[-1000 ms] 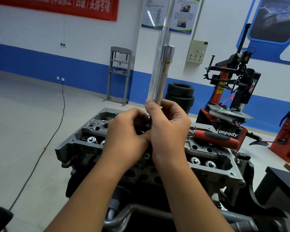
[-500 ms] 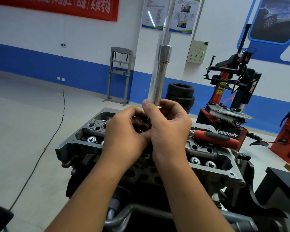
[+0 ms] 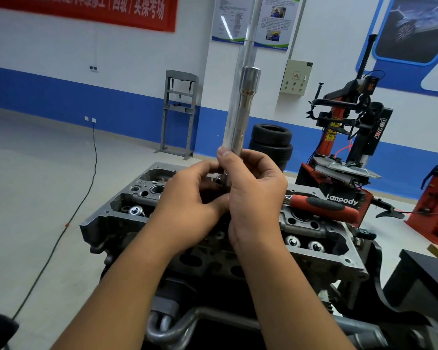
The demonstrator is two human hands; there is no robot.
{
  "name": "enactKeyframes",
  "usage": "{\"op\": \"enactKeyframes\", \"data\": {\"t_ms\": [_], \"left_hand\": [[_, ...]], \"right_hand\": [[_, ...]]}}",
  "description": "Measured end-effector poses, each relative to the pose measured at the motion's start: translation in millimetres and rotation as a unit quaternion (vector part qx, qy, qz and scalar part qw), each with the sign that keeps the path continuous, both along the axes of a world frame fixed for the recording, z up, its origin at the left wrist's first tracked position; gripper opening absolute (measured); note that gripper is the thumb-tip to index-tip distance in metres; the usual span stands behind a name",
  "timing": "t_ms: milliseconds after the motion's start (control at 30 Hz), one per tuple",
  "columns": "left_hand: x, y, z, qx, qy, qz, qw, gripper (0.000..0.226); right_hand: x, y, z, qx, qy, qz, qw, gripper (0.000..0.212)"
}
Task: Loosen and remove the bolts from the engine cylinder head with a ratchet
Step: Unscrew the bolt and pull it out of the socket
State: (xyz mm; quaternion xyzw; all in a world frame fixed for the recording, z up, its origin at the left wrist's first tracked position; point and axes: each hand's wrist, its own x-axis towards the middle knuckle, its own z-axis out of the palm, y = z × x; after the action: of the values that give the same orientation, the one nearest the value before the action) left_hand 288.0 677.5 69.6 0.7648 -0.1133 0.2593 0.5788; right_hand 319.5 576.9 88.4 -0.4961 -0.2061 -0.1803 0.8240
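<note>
A long chrome socket extension stands upright above the grey engine cylinder head. My right hand grips its lower end, thumb raised along the shaft. My left hand curls its fingers round a small metal part at the extension's base; that part is mostly hidden by the fingers. The ratchet with its red and black handle lies on the head, to the right of my hands. Valve springs show in the head on both sides of my hands.
A red and black tyre changer stands behind the engine at the right. Stacked tyres and a grey press frame are near the far wall. A black cable runs across the floor at left. A dark bench edge is at right.
The extension has tilted slightly and shifted a little left between my hands. My left fingers have moved at its base. The ratchet has not moved.
</note>
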Motion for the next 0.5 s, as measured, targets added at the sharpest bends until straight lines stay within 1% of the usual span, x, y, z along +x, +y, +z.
{"op": "enactKeyframes", "data": {"t_ms": [33, 100, 167, 267, 333, 433, 500], "left_hand": [[-0.5, 0.7, 0.7, 0.002, 0.006, -0.023, 1.000, 0.047], [-0.7, 0.1, 1.1, 0.011, -0.003, -0.016, 1.000, 0.050], [-0.1, -2.9, -0.2, 0.021, -0.029, 0.042, 0.998, 0.045], [-1.3, -7.3, -1.1, 0.017, -0.040, 0.104, 0.994, 0.037], [-1.4, -5.2, -0.1, 0.033, -0.033, 0.083, 0.995, 0.040], [-3.1, -0.6, 2.2, 0.041, -0.017, -0.002, 0.999, 0.050], [-3.5, -1.7, 2.0, 0.033, -0.024, 0.013, 0.999, 0.049]], "right_hand": [[0.0, -0.1, 0.0, 0.002, 0.000, -0.001, 1.000, 0.023], [-0.4, 0.1, -0.2, -0.001, -0.002, -0.002, 1.000, 0.022], [-0.6, 0.9, -0.9, -0.010, -0.004, -0.002, 1.000, 0.018], [-1.4, 1.3, -1.0, -0.014, -0.002, -0.003, 1.000, 0.020], [-0.8, 1.0, -0.8, -0.011, -0.002, -0.004, 1.000, 0.022], [-0.5, 0.8, 0.0, -0.005, 0.008, -0.004, 1.000, 0.024], [-0.4, 0.9, 0.1, -0.005, 0.008, -0.001, 1.000, 0.020]]}}
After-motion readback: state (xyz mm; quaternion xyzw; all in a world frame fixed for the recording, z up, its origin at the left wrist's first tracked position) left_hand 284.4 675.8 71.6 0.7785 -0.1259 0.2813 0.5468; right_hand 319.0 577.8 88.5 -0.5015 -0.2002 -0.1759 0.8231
